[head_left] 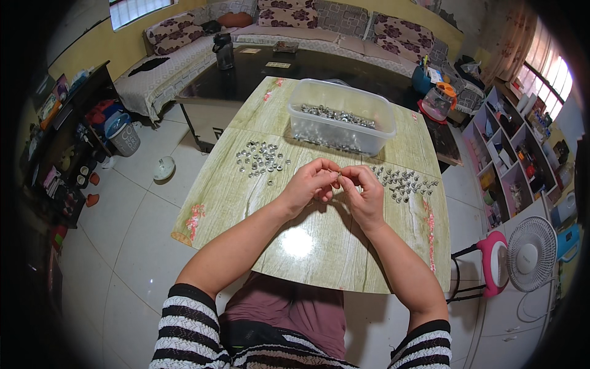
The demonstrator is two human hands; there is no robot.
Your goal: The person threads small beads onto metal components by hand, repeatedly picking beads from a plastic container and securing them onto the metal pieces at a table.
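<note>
Over the middle of the table, my left hand [311, 184] and my right hand [365, 195] meet fingertip to fingertip. Both are closed in a pinch on a small metal part [339, 175], mostly hidden by the fingers. Loose on the tabletop to the left lie several short, silvery ring-like pieces [263, 157]. Close by my right hand is a spread of small metal pieces with stems [405, 183], like studs or screws. Beyond both hands stands a clear plastic tub [342, 132], holding a heap of similar metal parts [338, 115].
The table [246, 215] has a green wood-grain top with pink flower prints. Behind it are a dark low table [252, 71] and a long sofa [350, 46]. At the right stand a white fan [530, 255], a pink-backed chair [491, 263] and a shelf unit [513, 160].
</note>
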